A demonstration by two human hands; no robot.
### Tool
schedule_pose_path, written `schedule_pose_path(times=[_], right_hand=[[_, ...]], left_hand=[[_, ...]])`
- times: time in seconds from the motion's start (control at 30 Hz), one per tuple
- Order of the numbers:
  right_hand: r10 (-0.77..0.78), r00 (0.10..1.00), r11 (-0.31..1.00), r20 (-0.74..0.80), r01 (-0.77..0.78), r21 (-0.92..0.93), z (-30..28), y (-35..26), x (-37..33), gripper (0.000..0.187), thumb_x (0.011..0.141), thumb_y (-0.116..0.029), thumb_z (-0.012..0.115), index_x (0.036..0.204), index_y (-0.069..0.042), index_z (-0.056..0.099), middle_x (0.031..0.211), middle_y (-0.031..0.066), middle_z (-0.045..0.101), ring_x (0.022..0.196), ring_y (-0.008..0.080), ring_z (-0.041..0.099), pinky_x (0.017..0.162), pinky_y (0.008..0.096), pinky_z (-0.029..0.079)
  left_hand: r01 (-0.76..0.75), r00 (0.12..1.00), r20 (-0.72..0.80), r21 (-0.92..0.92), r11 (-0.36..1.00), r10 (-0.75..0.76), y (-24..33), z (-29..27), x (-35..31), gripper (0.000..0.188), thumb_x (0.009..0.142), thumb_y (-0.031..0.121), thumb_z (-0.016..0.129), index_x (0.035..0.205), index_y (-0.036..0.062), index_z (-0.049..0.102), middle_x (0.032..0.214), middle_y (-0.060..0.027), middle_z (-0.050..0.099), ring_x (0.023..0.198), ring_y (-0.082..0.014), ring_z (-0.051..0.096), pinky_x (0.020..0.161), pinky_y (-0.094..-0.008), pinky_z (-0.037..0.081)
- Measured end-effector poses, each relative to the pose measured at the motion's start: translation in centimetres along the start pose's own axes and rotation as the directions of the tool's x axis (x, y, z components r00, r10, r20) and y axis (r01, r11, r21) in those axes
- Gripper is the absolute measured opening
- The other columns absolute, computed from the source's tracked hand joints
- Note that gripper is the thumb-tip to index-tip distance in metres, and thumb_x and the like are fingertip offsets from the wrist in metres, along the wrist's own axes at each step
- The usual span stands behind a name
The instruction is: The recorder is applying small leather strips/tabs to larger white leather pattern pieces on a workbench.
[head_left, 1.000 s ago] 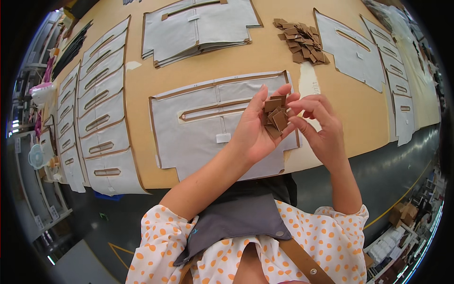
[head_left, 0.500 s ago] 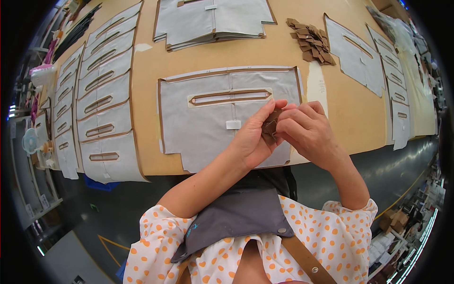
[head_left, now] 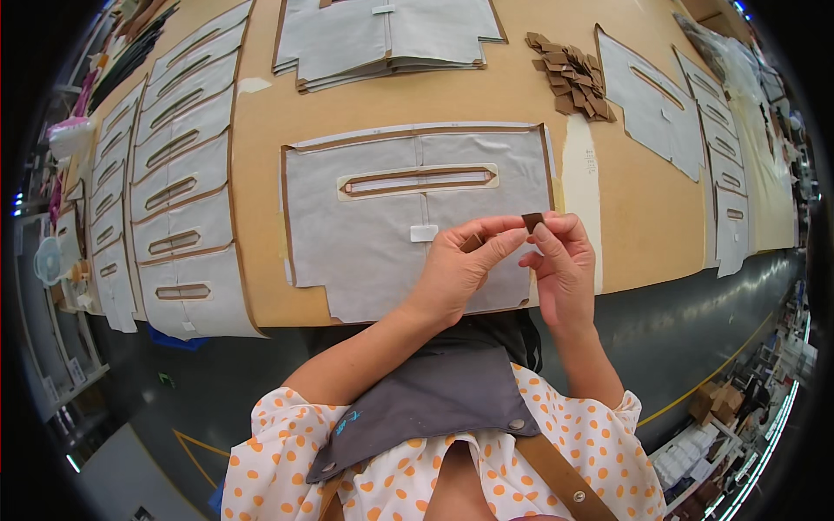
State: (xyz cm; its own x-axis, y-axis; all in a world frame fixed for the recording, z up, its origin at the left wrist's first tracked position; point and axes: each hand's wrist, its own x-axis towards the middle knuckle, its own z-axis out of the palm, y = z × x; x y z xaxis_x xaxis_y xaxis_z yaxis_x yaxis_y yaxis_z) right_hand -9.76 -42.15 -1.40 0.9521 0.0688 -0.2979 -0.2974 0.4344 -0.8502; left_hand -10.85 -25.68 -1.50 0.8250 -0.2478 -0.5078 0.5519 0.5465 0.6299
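My right hand [head_left: 566, 273] pinches a small dark brown square piece [head_left: 532, 222] between thumb and fingers. The fingertips of my left hand [head_left: 452, 273] meet the square's left edge. More brown pieces [head_left: 472, 243] show in the curl of my left hand, mostly hidden by its fingers. Both hands are above the lower right part of a grey fabric panel [head_left: 365, 243], which lies flat with brown edging. A long slot framed in brown [head_left: 419, 180] crosses the panel, and a small white tag [head_left: 424, 233] sits beneath it.
A heap of brown squares [head_left: 573, 82] lies at the far right of the tan table [head_left: 647, 226]. Stacked grey panels [head_left: 343, 39] lie beyond. Overlapping slotted panels [head_left: 178, 260] run down the left, with others [head_left: 651, 104] on the right. The table's near edge passes below my hands.
My hands have drawn apart and slightly lower. One brown square now shows pinched in my right hand, away from the pieces in my left. The whole view has shifted slightly.
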Motion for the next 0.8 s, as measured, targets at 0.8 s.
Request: schedule_pose_path(times=[0.8], right_hand=[[0.256,0.941,0.745,0.221,-0.046,-0.666,-0.2,-5.8,10.1,0.018,0.097,-0.02,0.069,0.098,-0.003,0.065,0.08,-0.0006,0.063,0.069,0.0064,0.06,0.063,0.0223,0.052]], left_hand=[[-0.42,0.616,0.646,0.754,-0.506,0.452,1.1,-4.5,2.9,0.045,0.072,0.008,0.071,0.117,0.009,0.072,0.116,0.0012,0.065,0.072,-0.014,0.056,0.057,-0.0274,0.051]])
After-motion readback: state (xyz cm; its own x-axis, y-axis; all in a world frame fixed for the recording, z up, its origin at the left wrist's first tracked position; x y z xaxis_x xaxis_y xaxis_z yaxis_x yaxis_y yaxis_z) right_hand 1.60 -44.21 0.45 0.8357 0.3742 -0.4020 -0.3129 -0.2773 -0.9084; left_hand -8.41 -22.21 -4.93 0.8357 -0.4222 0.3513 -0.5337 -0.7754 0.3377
